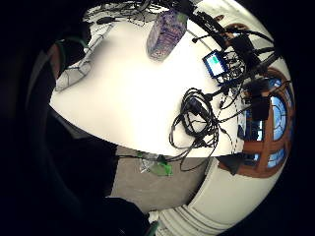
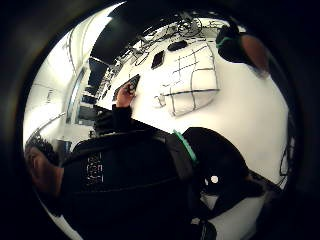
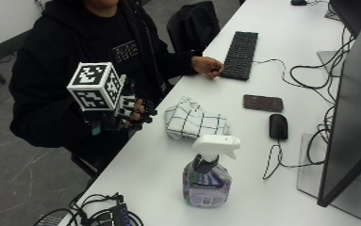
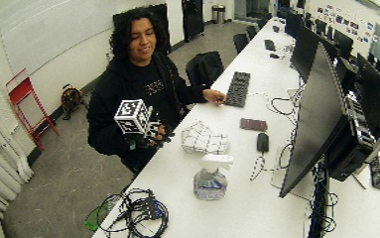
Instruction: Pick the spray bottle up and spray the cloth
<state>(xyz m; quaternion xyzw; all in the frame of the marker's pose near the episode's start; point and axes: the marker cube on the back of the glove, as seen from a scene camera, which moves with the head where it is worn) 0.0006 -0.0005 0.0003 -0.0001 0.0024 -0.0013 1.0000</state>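
Spray bottle label unreadable, upright beside cloth; right hand fingers relaxed, empty.

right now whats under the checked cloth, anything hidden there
The checked cloth lies crumpled straight on the white table, beside the spray bottle. Nothing sticks out from its edges, but its folds cover whatever might be beneath, so that cannot be seen.
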